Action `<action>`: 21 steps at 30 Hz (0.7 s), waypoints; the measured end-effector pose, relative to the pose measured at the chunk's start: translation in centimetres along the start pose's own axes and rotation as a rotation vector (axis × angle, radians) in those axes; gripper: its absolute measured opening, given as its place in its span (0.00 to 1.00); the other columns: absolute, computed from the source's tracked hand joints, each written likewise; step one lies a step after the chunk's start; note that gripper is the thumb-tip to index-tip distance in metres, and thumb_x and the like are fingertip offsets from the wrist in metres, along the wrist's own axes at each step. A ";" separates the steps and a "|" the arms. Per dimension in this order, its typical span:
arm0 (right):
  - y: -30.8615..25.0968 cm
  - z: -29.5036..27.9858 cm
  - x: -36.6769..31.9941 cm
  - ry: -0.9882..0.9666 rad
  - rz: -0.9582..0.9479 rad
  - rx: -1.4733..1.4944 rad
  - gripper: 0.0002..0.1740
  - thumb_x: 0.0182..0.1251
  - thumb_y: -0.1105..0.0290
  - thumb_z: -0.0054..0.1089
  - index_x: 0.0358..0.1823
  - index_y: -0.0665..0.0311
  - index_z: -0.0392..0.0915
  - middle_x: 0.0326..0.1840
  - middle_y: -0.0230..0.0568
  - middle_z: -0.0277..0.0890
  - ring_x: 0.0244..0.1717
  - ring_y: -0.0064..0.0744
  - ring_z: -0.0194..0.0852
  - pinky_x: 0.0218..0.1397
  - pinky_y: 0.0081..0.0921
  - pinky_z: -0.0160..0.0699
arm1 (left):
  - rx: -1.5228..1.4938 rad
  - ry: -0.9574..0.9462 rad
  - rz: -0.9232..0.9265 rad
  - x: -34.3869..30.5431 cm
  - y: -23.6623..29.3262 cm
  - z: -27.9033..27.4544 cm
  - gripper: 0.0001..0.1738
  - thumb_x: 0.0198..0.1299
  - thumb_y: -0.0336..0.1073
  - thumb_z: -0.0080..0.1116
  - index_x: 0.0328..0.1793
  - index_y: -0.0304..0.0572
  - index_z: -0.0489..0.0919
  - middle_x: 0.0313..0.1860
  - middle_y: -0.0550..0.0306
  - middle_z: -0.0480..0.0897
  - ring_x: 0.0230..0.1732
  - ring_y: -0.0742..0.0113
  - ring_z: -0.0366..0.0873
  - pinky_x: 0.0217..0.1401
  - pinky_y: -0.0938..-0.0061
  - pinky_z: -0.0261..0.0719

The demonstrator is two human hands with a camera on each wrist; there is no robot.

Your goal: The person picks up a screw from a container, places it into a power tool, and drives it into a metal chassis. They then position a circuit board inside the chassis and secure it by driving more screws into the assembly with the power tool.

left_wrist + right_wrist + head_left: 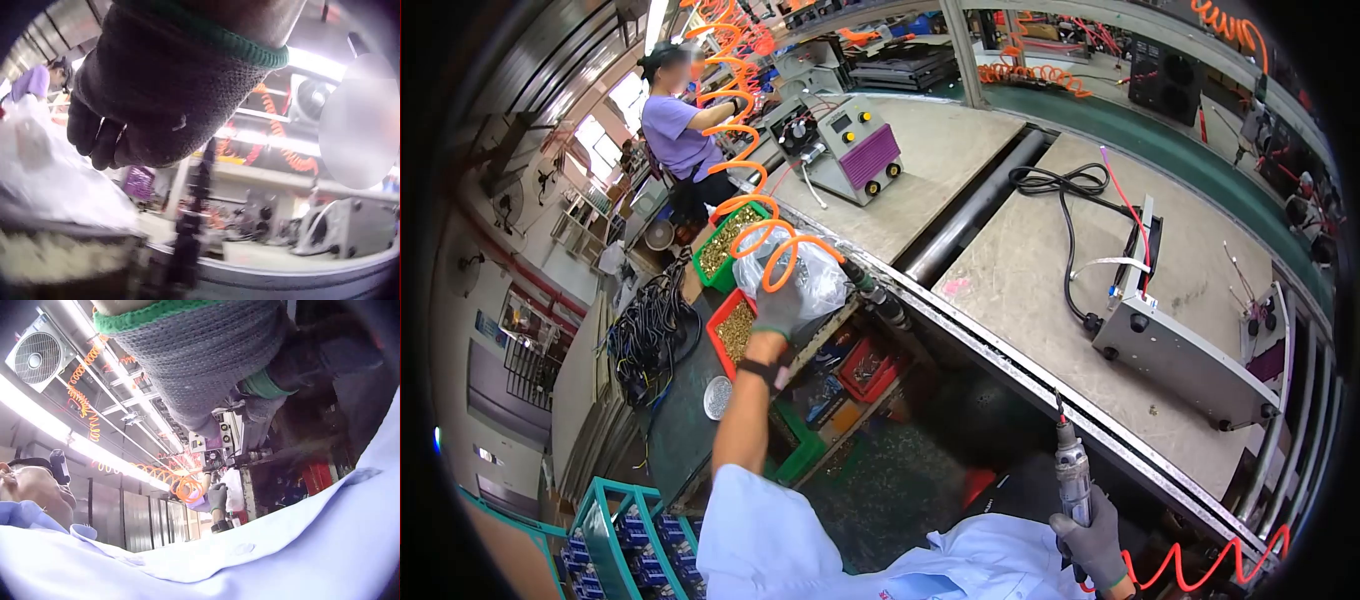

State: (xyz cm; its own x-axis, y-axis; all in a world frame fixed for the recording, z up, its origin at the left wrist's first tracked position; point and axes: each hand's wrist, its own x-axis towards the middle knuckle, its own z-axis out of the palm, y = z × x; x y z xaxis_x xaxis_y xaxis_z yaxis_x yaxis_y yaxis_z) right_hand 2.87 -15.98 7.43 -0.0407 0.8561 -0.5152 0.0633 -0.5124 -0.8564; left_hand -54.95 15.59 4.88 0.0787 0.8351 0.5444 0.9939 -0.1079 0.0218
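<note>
My left hand point(778, 308), in a grey glove, is over the clear plastic bag point(822, 285) beside the small-parts bins. In the left wrist view its fingers point(106, 147) hang bent downward, with nothing visible between them. At the lower right, my gloved right hand point(1094, 540) grips a power screwdriver point(1073, 478), its bit pointing up and away from me. The right wrist view shows the glove point(200, 362) close up, wrapped round the tool's dark handle. A grey metal panel with a rear plate point(1185, 360) stands on the bench, a black cable point(1065, 250) trailing from it.
Green point(703, 262) and red bins point(715, 330) hold brass-coloured parts. Black cables point(650, 330) lie beside them. An orange coiled hose point(775, 215) hangs near my left hand, connected to another tool point(880, 300). A purple-sided machine point(860, 155) sits farther along; a person point(670, 130) stands beyond.
</note>
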 end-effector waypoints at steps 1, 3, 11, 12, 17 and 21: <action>-0.2 0.0 0.0 0.007 0.013 -0.004 0.20 0.55 0.71 0.68 0.47 0.66 0.71 0.24 0.34 0.71 0.15 0.21 0.70 0.18 0.22 0.70 | -0.035 0.020 0.116 1.1 -4.4 2.3 0.13 0.57 0.24 0.55 0.46 0.41 0.84 0.41 0.39 0.85 0.46 0.38 0.82 0.48 0.54 0.81; 0.1 0.0 0.0 0.011 0.027 0.000 0.20 0.55 0.71 0.69 0.47 0.66 0.71 0.24 0.33 0.71 0.15 0.21 0.70 0.18 0.23 0.70 | -0.062 -0.154 0.150 2.1 -6.9 2.4 0.10 0.55 0.24 0.57 0.42 0.39 0.84 0.39 0.37 0.85 0.43 0.37 0.84 0.45 0.52 0.82; 1.8 -0.2 -0.1 0.029 0.033 0.045 0.21 0.56 0.69 0.73 0.46 0.66 0.73 0.29 0.35 0.74 0.20 0.21 0.72 0.22 0.23 0.74 | -0.063 -0.386 -0.060 1.0 -14.5 8.0 0.10 0.61 0.27 0.59 0.46 0.35 0.86 0.39 0.45 0.88 0.38 0.53 0.89 0.43 0.63 0.87; 1.9 -0.4 -0.1 0.032 0.027 0.050 0.21 0.55 0.69 0.73 0.46 0.66 0.73 0.29 0.35 0.74 0.20 0.21 0.72 0.22 0.24 0.73 | -0.119 -0.364 -0.110 1.3 -13.5 7.4 0.10 0.60 0.29 0.61 0.46 0.36 0.86 0.39 0.45 0.88 0.39 0.53 0.89 0.45 0.63 0.87; 3.0 -1.8 -0.4 0.065 -0.037 -0.018 0.20 0.56 0.69 0.70 0.46 0.65 0.71 0.26 0.33 0.72 0.17 0.19 0.69 0.19 0.22 0.70 | -0.335 -0.328 -0.386 2.6 -10.6 3.3 0.13 0.54 0.35 0.70 0.46 0.41 0.89 0.40 0.45 0.90 0.45 0.53 0.89 0.51 0.65 0.85; 3.3 -2.7 -1.1 0.126 -0.007 -0.010 0.21 0.53 0.62 0.73 0.42 0.66 0.74 0.28 0.33 0.72 0.24 0.20 0.69 0.28 0.26 0.71 | -0.600 -0.289 -0.364 3.0 -7.7 -1.0 0.17 0.58 0.24 0.69 0.54 0.27 0.83 0.41 0.53 0.87 0.37 0.67 0.87 0.41 0.73 0.89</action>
State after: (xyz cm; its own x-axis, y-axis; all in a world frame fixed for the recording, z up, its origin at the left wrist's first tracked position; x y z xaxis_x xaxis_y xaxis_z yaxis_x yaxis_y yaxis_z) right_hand 5.79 -18.42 5.28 0.0841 0.8615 -0.5008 0.0735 -0.5065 -0.8591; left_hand -62.41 18.33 7.19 -0.1469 0.9734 0.1756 0.7549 -0.0044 0.6559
